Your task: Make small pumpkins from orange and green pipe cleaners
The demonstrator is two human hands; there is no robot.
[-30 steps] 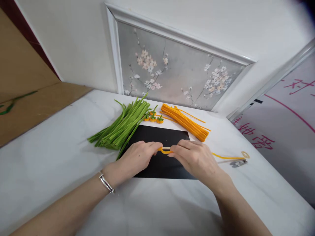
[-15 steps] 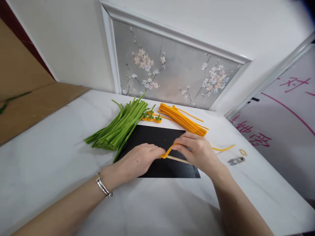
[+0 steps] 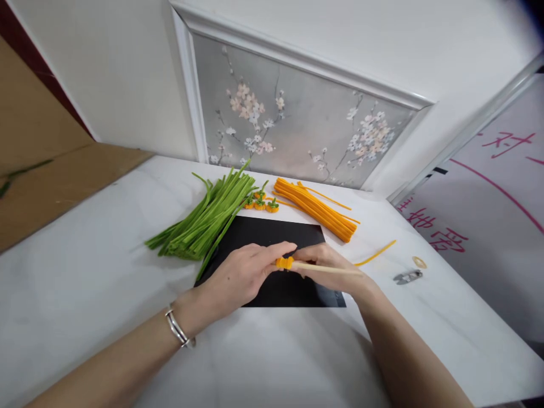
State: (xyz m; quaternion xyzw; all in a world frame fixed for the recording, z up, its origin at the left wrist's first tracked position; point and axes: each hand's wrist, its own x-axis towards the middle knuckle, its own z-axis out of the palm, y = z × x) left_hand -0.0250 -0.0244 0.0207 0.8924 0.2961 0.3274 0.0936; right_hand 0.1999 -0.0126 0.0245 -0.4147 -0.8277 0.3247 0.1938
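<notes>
A pale wooden stick (image 3: 327, 268) lies level above the black mat (image 3: 276, 294), with an orange pipe cleaner (image 3: 284, 263) wound in tight coils round it. My left hand (image 3: 242, 272) pinches the stick at the coils; its index finger stretches out over them. Behind the stick, my right hand (image 3: 329, 263) has its fingers curled close to the coils. The pipe cleaner's loose tail sticks out to the right past that hand. What the right fingertips grip is partly hidden.
Behind the mat lie a bundle of green pipe cleaners (image 3: 208, 218), several small orange pumpkin shapes with green tops (image 3: 260, 203) and a bundle of orange pipe cleaners (image 3: 317, 209). On the right are small thread snips (image 3: 408, 277) and a pale ring (image 3: 419, 262).
The orange strand between my hands has gone round the stick and now shows as coils. My right hand has dropped behind the stick, and my left index finger has lifted and straightened.
</notes>
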